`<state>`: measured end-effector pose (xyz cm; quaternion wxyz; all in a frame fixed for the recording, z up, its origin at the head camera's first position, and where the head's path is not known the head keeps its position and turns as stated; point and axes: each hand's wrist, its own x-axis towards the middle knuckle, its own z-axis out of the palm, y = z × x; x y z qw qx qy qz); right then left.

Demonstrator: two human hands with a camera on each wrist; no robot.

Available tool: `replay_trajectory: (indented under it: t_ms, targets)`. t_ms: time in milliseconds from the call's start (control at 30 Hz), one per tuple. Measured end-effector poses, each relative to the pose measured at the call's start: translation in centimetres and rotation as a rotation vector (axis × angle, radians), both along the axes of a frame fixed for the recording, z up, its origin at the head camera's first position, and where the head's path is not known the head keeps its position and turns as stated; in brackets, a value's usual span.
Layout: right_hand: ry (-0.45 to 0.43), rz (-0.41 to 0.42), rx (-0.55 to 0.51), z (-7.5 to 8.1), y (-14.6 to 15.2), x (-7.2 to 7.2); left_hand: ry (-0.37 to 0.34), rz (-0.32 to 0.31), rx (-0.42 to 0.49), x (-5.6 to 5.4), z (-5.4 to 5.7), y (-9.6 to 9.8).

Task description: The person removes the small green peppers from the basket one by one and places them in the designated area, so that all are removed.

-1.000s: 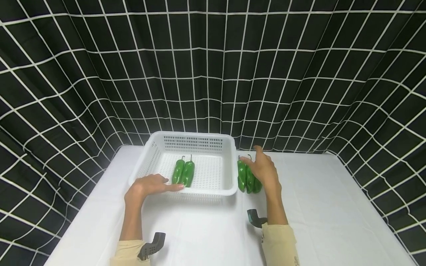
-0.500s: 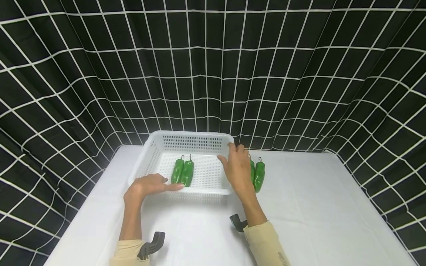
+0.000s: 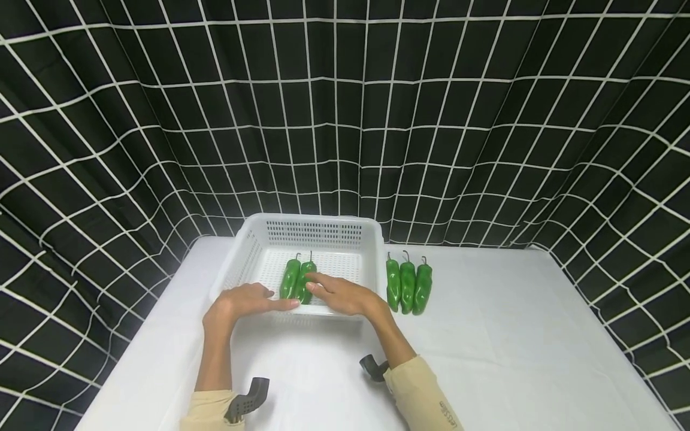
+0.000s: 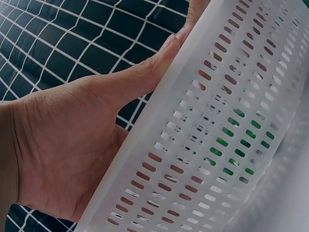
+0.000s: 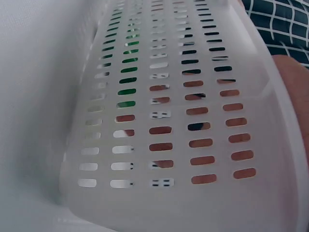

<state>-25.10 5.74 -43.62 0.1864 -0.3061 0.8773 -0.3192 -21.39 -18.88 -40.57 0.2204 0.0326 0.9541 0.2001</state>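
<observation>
In the head view, two green chili peppers (image 3: 289,278) lie side by side in a white slotted plastic basket (image 3: 372,263). My right hand (image 3: 342,296) reaches over the front wall, its thumb and fingertips at the right-hand pepper (image 3: 306,290); whether they touch it is unclear. At the front left of the basket, my left hand (image 3: 239,301) has its thumb stretched along the rim. The left wrist view shows that hand (image 4: 63,140) at the rim, with skin visible through the slots. In the right wrist view, the basket wall (image 5: 193,208) hides most of the right hand.
Three more green peppers (image 3: 407,284) lie in a row on the white tablecloth (image 3: 512,335), just right of the basket. A black cloth with a white grid (image 3: 345,108) hangs behind and along both sides.
My right hand has moved left, from above the row of three peppers across the basket's right side to the peppers inside. The left hand and basket stay in place.
</observation>
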Motion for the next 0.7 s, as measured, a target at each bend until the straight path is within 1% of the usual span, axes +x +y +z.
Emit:
replay_trajectory:
  t_ms: [133,233,300,367,467,567,633,700]
  targets:
    - [-0.119,0.040,0.008,-0.20,-0.11,-0.02,0.001,-0.002,-0.014,0.10,0.07,-0.09]
    - [-0.211,0.032,0.010,-0.30,-0.34,-0.04,0.007,-0.001,-0.016,0.15,0.16,-0.20]
    - [-0.257,0.026,0.018,-0.37,-0.48,-0.07,0.006,0.000,-0.013,0.23,0.18,-0.24]
    - [-0.267,0.022,0.023,-0.41,-0.59,-0.08,0.005,0.001,-0.007,0.26,0.11,-0.27]
    - [-0.243,0.006,0.037,-0.44,-0.61,-0.08,0.006,0.007,-0.002,0.29,-0.03,-0.26]
    - [-0.234,-0.077,0.112,-0.34,-0.44,0.05,0.010,0.004,-0.002,0.21,-0.15,-0.19]
    - [-0.226,-0.112,0.176,-0.16,-0.37,0.16,0.011,-0.001,-0.005,0.14,-0.19,-0.13]
    - [-0.210,-0.133,0.218,-0.10,-0.34,0.22,0.009,-0.007,-0.009,0.11,-0.20,-0.05]
